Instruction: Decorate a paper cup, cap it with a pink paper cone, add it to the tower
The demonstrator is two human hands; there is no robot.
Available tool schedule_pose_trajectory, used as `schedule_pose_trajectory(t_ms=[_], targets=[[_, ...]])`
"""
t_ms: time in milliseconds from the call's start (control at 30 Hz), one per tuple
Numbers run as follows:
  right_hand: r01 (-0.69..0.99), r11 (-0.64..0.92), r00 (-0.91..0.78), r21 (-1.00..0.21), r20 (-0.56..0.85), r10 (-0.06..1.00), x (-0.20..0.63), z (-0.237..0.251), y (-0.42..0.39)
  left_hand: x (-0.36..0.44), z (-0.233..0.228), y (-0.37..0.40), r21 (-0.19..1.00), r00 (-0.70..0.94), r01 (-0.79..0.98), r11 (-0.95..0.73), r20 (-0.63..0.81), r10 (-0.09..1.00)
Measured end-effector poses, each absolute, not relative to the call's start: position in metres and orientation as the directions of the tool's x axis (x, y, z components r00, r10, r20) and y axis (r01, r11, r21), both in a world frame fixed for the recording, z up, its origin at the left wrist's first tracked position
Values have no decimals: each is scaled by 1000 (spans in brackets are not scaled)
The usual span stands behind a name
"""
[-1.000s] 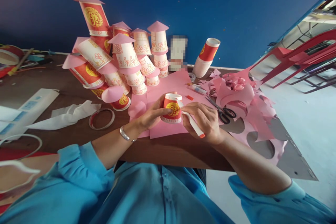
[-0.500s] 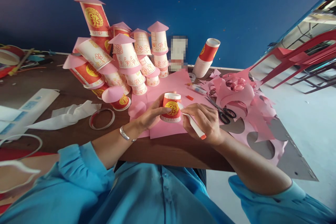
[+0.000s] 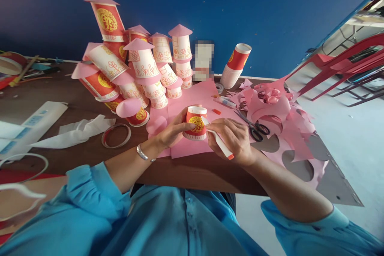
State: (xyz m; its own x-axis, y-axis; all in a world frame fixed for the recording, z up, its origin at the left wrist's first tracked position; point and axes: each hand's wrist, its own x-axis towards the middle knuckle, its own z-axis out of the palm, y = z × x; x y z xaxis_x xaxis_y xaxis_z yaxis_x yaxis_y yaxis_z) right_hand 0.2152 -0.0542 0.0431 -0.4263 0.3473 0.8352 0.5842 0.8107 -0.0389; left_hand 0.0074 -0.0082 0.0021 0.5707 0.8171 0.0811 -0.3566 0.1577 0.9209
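An upturned red paper cup (image 3: 196,123) with a gold emblem stands on a pink paper sheet (image 3: 195,100) near the table's front edge. My left hand (image 3: 172,131) grips the cup from the left side, thumb across its front. My right hand (image 3: 235,138) holds a white glue stick with an orange end (image 3: 220,143), its tip against the cup's right side. A silver bracelet (image 3: 141,153) circles my left wrist.
A pile of decorated cups with pink cone roofs (image 3: 135,68) stands behind. A stack of cups (image 3: 235,66) leans by the blue wall. Scissors (image 3: 255,128), a glue tube (image 3: 225,102) and cut pink scraps (image 3: 288,128) lie right. Tape ring (image 3: 116,135) and white paper (image 3: 75,130) lie left.
The glue stick has shifted slightly lower along the cup's right side. Otherwise nothing has visibly moved.
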Motion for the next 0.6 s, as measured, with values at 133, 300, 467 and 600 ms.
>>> schedule_pose_trajectory(t_ms=[133,300,467,600], targets=[[584,809,-405,-63,841,357,216,43,-55,9,5,-8,919,556,-362,157,78,828],[605,783,-352,-144,834,425,216,42,-56,11,5,-7,893,541,-403,201,55,839],[584,802,-384,-126,827,410,212,40,-57,11,6,-7,893,531,-399,208,40,846],[569,814,-399,-118,826,399,211,40,-59,10,5,-8,920,544,-325,219,-7,839]])
